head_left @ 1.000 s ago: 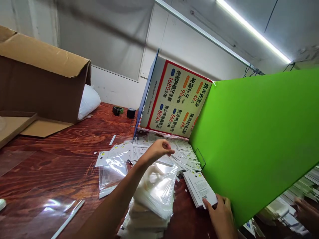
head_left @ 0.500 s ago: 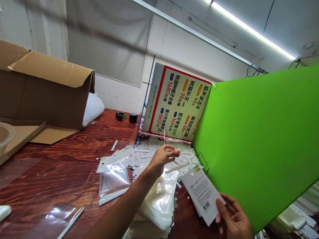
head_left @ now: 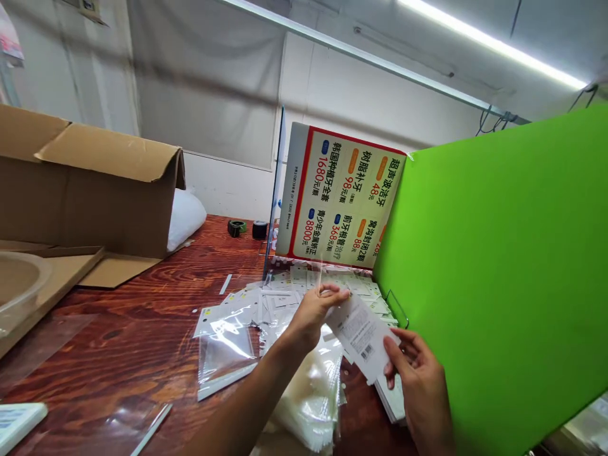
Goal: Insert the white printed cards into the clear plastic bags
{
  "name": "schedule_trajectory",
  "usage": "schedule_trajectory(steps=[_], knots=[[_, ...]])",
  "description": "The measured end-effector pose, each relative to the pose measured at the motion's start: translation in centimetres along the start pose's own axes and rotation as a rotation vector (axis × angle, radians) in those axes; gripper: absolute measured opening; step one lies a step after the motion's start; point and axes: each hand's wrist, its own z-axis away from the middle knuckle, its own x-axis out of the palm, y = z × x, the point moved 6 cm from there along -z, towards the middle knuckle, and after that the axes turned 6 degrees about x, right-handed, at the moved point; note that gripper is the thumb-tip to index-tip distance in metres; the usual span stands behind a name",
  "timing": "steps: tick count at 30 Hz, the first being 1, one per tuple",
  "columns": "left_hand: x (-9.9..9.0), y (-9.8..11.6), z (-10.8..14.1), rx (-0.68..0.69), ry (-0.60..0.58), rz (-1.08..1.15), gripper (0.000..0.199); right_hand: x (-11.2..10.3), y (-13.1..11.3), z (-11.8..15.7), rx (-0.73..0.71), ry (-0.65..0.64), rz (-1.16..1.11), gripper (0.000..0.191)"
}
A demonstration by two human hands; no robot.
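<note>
A white printed card with a barcode is tilted between my two hands. My right hand grips its lower right edge between thumb and fingers. At the card's upper end, my left hand is closed with its fingertips on the edge. A thin, faint clear strip stands up from those left fingers; what it belongs to is hard to make out. A stack of white cards lies under my right hand. Beneath my left forearm is a pile of clear plastic bags.
Many bagged cards spread behind my hands. One clear bag lies left of them. A green panel stands at the right, a printed sign board at the back. A cardboard box and a tape roll are at the left.
My right hand has moved left and up with the card, bringing it to my left hand. My left fingers have closed at its upper edge. The stack beneath has come into view.
</note>
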Motion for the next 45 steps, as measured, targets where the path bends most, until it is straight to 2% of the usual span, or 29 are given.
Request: schedule_trajectory(steps=[3,5,8,10,12,14,16,18,21,24,26,28,31,33,35,37,40,43,45], knots=[[-1.4,2.6,-0.6,0.076,0.086,0.072,0.049,4.3,-2.7,-1.6,-0.057,-0.031,0.045,0.040],[-2.4,4.5,-1.0,0.146,0.127,0.119,0.047,7.8,-4.3,-2.6,-0.089,-0.100,0.039,0.036],[-4.2,6.8,-1.3,0.212,0.180,0.151,0.046,13.1,-6.1,-3.6,-0.068,-0.394,-0.013,0.041],[-5.5,7.7,-1.4,0.208,0.215,0.151,0.045,15.5,-6.6,-3.8,-0.044,-0.593,-0.003,0.051],[-6.6,8.1,-1.5,0.187,0.224,0.133,0.045,16.4,-6.8,-4.5,-0.102,-0.623,0.111,0.064],[-7.4,8.1,-1.8,0.150,0.215,0.104,0.045,16.5,-6.7,-5.6,-0.244,-0.537,0.277,0.073],[-7.8,7.7,-2.1,0.114,0.191,0.074,0.045,16.8,-6.1,-6.2,-0.393,-0.490,0.417,0.065],[-7.8,7.1,-2.7,0.095,0.152,0.045,0.046,17.4,-5.1,-6.5,-0.476,-0.523,0.492,0.048],[-8.0,5.7,-3.6,0.058,0.103,-0.013,0.047,17.7,-3.4,-7.1,-0.454,-0.547,0.511,0.041],[-9.1,3.9,-4.1,-0.070,0.103,-0.197,0.047,16.5,-1.9,-9.0,-0.243,-0.451,0.420,0.040],[-9.9,3.0,-4.1,-0.162,0.046,-0.426,0.040,14.3,-1.0,-11.0,-0.078,-0.280,0.376,0.045],[-10.6,2.7,-4.1,-0.180,-0.012,-0.690,0.029,11.4,-0.2,-13.0,0.018,-0.096,0.458,0.050],[-12.0,2.7,-4.6,-0.117,0.020,-1.016,0.027,7.4,0.7,-15.1,0.017,0.030,0.833,0.043],[-12.6,1.9,-5.1,-0.114,0.019,-1.154,0.030,5.6,1.2,-15.7,-0.024,0.030,1.058,0.033],[-12.7,0.6,-5.5,-0.160,-0.066,-1.242,0.027,4.6,0.9,-15.5,-0.052,-0.003,1.131,0.029],[-12.2,-0.3,-5.7,-0.178,-0.162,-1.297,0.025,4.1,-0.7,-14.6,-0.066,-0.017,1.076,0.028],[-10.2,0.3,-5.3,-0.106,-0.253,-1.388,0.023,3.3,-5.1,-12.3,-0.091,-0.015,0.958,0.028],[-7.4,2.6,-4.3,0.054,-0.223,-1.522,0.020,0.7,-8.7,-8.7,-0.092,0.020,0.804,0.037],[-5.6,4.4,-3.0,0.123,-0.150,-1.534,0.018,-2.3,-8.4,-6.3,-0.017,0.097,0.774,0.044]])
